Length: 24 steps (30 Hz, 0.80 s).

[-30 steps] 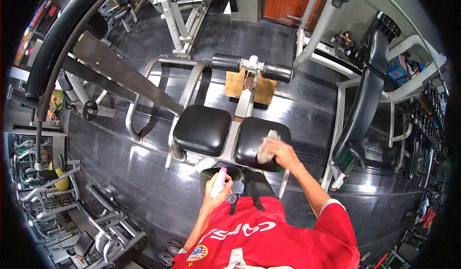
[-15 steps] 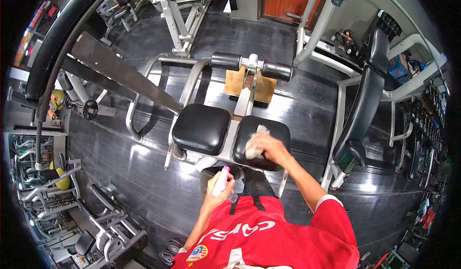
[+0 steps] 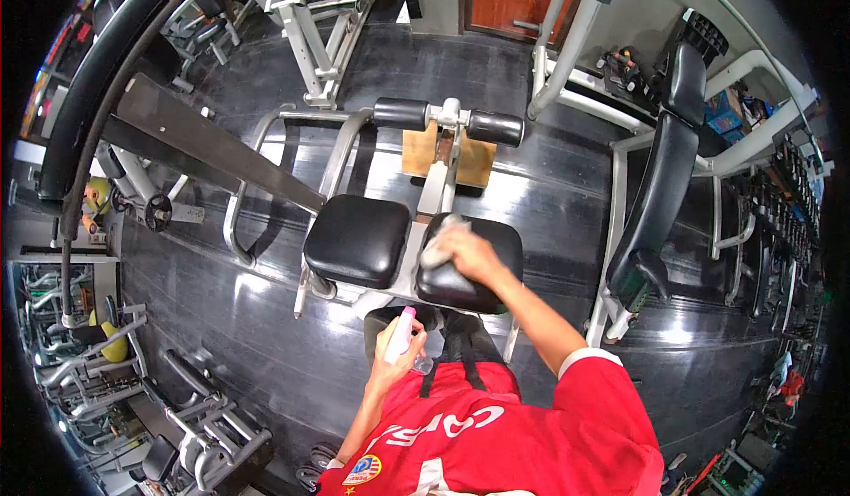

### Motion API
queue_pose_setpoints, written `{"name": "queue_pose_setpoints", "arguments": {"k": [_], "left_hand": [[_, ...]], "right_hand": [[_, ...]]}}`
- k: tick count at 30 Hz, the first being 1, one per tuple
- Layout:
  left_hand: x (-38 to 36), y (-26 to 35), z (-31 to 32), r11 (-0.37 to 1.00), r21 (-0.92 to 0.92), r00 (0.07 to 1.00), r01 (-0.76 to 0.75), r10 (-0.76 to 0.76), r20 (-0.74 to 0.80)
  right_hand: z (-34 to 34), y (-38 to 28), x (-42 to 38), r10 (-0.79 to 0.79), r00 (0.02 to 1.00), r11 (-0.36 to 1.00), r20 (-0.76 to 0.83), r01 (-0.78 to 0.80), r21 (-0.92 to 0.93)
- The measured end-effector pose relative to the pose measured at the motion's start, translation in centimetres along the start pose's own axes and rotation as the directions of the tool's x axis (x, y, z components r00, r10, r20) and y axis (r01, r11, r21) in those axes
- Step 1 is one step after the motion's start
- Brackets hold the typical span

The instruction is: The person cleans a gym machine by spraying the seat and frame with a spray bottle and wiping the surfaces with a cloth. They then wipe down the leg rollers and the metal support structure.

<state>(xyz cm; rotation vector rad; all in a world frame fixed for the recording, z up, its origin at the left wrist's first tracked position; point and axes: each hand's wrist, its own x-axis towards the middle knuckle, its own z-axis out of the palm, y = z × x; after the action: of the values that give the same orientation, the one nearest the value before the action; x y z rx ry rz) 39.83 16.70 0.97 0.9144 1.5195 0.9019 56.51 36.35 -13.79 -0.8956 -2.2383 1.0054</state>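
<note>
My right hand (image 3: pixel 475 257) is closed on a pale cloth (image 3: pixel 439 243), which it presses on the right black seat pad (image 3: pixel 462 289) of a gym machine. The cloth lies near that pad's inner left edge and looks slightly blurred. Beside it is the left black seat pad (image 3: pixel 358 239), with a pale metal frame between the two. Close to my body, below the pads, my left hand (image 3: pixel 387 354) is wrapped around a white bottle (image 3: pixel 401 335) with a pink top and a clear lower part.
Beyond the pads are two black foam rollers (image 3: pixel 403 112) and a wooden board (image 3: pixel 478 161). A long dark beam (image 3: pixel 208 138) slants in from the left. On the right stands a black padded bench (image 3: pixel 657 186). A wooden door (image 3: pixel 513 0) is at the back.
My right hand has slid the cloth left and slightly away from me across the right pad. My left hand still holds the bottle. The whole view has shifted slightly.
</note>
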Motion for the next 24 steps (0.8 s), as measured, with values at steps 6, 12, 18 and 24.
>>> {"name": "queue_pose_setpoints", "arguments": {"k": [6, 12, 18, 24], "left_hand": [[-0.6, -1.3, -0.1, 0.997, -0.067, 0.999, 0.024, -0.026, -0.029], [-0.1, 0.4, 0.0, 0.991, -0.126, 0.998, 0.054, -0.059, -0.038], [0.5, -0.6, -0.3, 0.996, -0.086, 0.999, 0.007, -0.01, -0.032], [0.8, -0.6, -0.7, 0.99, -0.12, 0.997, 0.068, -0.073, -0.036]], "right_hand": [[-0.2, 5.9, 2.5, 0.575, 0.802, 0.748, -0.164, -0.596, -0.294], [2.0, -3.0, 0.6, -0.179, 0.979, 0.982, 0.092, 0.184, -0.042], [-3.9, 4.2, -1.1, 0.529, 0.833, 0.8, -0.163, -0.554, -0.233], [-0.3, -4.4, -3.3, 0.039, 0.997, 0.992, -0.062, -0.046, -0.121]]}}
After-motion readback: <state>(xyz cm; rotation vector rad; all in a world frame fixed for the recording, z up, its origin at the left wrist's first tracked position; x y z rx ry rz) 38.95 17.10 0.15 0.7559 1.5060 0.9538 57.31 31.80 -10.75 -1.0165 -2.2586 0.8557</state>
